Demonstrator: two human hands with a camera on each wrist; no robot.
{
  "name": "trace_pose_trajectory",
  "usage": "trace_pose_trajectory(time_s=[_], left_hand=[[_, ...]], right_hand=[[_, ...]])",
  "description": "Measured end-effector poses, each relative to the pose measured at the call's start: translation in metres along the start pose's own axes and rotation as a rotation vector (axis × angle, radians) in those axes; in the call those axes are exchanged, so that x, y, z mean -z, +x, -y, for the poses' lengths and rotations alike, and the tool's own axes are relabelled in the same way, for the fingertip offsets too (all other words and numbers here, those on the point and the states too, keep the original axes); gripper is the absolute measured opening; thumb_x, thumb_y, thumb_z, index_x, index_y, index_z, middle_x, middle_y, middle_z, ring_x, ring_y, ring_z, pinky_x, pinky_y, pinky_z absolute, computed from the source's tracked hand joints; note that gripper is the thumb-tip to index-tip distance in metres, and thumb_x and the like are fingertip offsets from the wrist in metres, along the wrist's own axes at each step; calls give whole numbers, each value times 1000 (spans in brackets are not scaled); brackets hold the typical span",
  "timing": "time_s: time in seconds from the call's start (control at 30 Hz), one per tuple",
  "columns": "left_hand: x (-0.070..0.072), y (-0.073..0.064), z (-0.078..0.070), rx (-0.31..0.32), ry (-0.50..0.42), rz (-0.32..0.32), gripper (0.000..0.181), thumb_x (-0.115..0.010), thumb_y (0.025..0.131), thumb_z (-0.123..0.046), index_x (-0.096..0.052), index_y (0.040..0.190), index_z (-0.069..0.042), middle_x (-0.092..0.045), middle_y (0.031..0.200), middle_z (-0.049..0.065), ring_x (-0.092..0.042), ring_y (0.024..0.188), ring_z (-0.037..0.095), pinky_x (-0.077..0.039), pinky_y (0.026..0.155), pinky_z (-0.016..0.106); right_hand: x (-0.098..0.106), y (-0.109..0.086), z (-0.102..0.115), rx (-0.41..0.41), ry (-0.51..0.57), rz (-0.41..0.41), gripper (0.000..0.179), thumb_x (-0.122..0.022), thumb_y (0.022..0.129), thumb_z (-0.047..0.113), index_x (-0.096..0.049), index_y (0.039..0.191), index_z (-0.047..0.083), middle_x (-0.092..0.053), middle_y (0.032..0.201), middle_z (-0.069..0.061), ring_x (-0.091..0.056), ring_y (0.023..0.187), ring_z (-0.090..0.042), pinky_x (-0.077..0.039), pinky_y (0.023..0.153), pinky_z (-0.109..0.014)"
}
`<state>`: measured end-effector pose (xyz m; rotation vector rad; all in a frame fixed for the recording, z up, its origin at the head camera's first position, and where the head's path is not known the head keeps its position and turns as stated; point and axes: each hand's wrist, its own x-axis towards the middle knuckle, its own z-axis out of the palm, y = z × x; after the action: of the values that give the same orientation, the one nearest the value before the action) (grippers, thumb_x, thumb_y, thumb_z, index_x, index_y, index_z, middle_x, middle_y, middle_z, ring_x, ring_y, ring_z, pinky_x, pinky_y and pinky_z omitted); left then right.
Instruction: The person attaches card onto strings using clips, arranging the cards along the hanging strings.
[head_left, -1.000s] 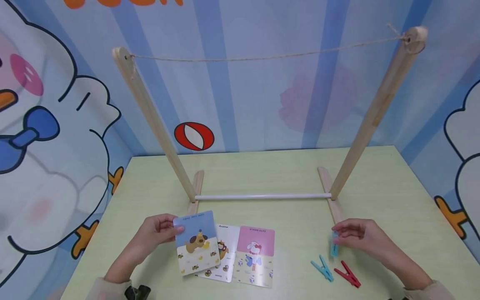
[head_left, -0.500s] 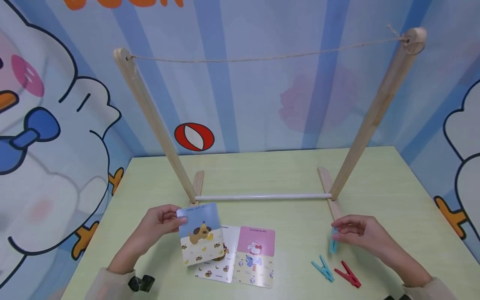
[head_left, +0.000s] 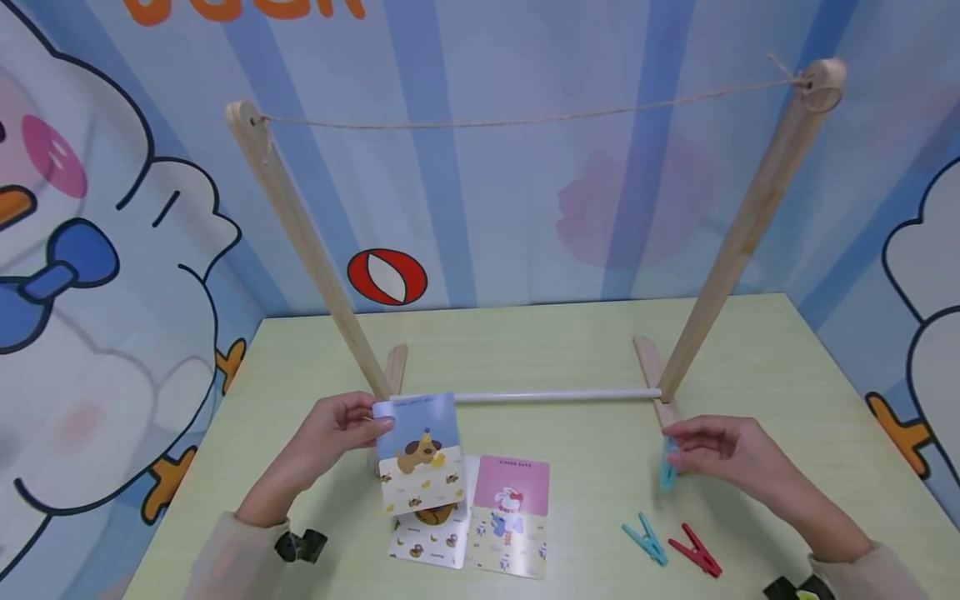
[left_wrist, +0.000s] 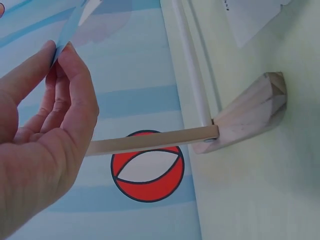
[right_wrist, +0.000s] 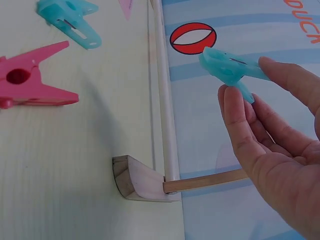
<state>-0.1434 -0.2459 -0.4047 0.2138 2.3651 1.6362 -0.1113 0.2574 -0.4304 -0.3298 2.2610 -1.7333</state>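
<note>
My left hand (head_left: pixel 326 442) pinches the upper left corner of a card (head_left: pixel 420 454) with a dog in a party hat, blue above and cream below. That card is raised and overlaps a white card (head_left: pixel 431 537) on the table. In the left wrist view the same card (left_wrist: pixel 70 27) shows edge-on between thumb and fingers. A pink rabbit card (head_left: pixel 510 517) lies beside the white one. At the right, my right hand (head_left: pixel 723 450) holds a light blue clothespin (right_wrist: pixel 227 65) by its handles, between thumb and fingertips. Another blue clothespin (head_left: pixel 647 540) and a red clothespin (head_left: pixel 696 550) lie below it.
Behind the hands stands a wooden frame with a left post (head_left: pixel 307 250), a right post (head_left: pixel 750 225) and a white rod (head_left: pixel 555 396) low between them. A thin string (head_left: pixel 480 125) runs between the post tops. Patterned walls border the table (head_left: pixel 585 350) at the back and sides.
My left hand has carried the dog card up and to the right, uncovering more of the table at its left. The right hand has risen slightly with its clothespin.
</note>
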Motion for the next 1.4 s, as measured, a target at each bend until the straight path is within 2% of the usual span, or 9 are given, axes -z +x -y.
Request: trace_pose_trajectory(time_s=[0.3, 0.67, 0.9, 1.2, 1.4], left_hand=[[-2, 7, -9, -13, 9, 9, 35, -68, 83, -18, -58, 109, 4, -65, 96, 15, -65, 84, 24, -53, 75, 36], [-6, 13, -22, -28, 19, 23, 35, -68, 83, -17, -58, 111, 2, -65, 98, 15, -65, 84, 25, -53, 76, 37], [-8, 17, -27, -40, 20, 37, 34, -69, 83, -18, -59, 109, 2, -66, 96, 14, -65, 84, 24, -52, 77, 40], [-15, 22, -31, -43, 30, 41, 32, -69, 83, -19, -59, 107, 0, -66, 95, 13, -65, 83, 23, -54, 75, 35], [-23, 26, -38, -72, 29, 63, 32, -69, 83, -20, -60, 107, -1, -66, 95, 12, -65, 83, 24, -53, 76, 38]], right_hand=[[6, 3, 6, -2, -31, -15, 40, -65, 86, 13, -55, 120, -5, -65, 102, -10, -64, 89, -15, -54, 72, -33], [16, 0, 22, 37, -72, -60, 41, -67, 84, 14, -56, 118, -5, -64, 105, -8, -64, 90, -16, -54, 73, -30], [27, 0, 34, 84, -142, -97, 36, -67, 84, 13, -58, 117, -1, -63, 105, -9, -64, 89, -16, -54, 72, -30], [32, 0, 43, 112, -166, -112, 35, -66, 84, 11, -59, 116, 0, -64, 105, -8, -64, 88, -16, -54, 71, -28], [34, 0, 49, 106, -198, -167, 35, -68, 83, 15, -60, 114, 3, -64, 104, -6, -64, 88, -16, -54, 71, -29]])
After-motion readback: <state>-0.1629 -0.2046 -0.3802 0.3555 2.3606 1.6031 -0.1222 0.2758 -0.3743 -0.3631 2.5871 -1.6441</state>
